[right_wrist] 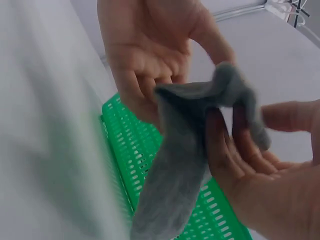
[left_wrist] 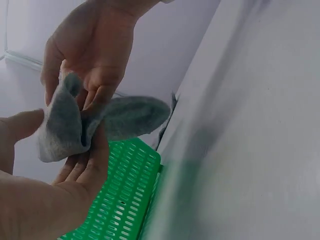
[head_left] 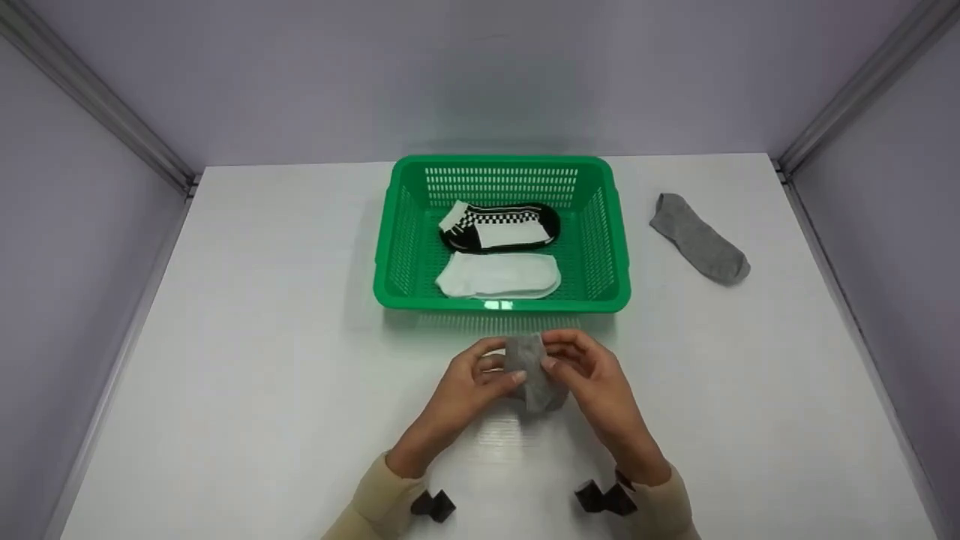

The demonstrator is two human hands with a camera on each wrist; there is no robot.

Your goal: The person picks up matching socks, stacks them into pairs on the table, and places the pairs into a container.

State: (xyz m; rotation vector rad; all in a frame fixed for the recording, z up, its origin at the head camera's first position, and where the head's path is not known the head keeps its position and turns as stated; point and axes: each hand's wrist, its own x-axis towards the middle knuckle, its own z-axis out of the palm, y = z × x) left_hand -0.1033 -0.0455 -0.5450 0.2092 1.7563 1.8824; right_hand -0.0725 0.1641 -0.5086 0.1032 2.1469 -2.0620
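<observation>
Both hands hold one grey sock [head_left: 531, 367] above the table in front of the basket. My left hand [head_left: 466, 388] pinches the sock's left side between thumb and fingers. On the other side, my right hand [head_left: 598, 381] grips it with the thumb in front and fingers behind. In the left wrist view the cuff of the sock [left_wrist: 62, 127] is folded over, and its foot part sticks out beyond the hands. From the right wrist, fingers reach inside the fold of the sock [right_wrist: 172, 172], whose foot part hangs down. A second grey sock [head_left: 701, 240] lies flat right of the basket.
A green plastic basket [head_left: 502, 306] stands at the back middle of the white table [head_left: 262, 322]. Inside lie black-and-white checkered socks [head_left: 514, 234] and white socks [head_left: 501, 275], side by side. Pale walls [head_left: 300, 82] enclose the table at the back and both sides.
</observation>
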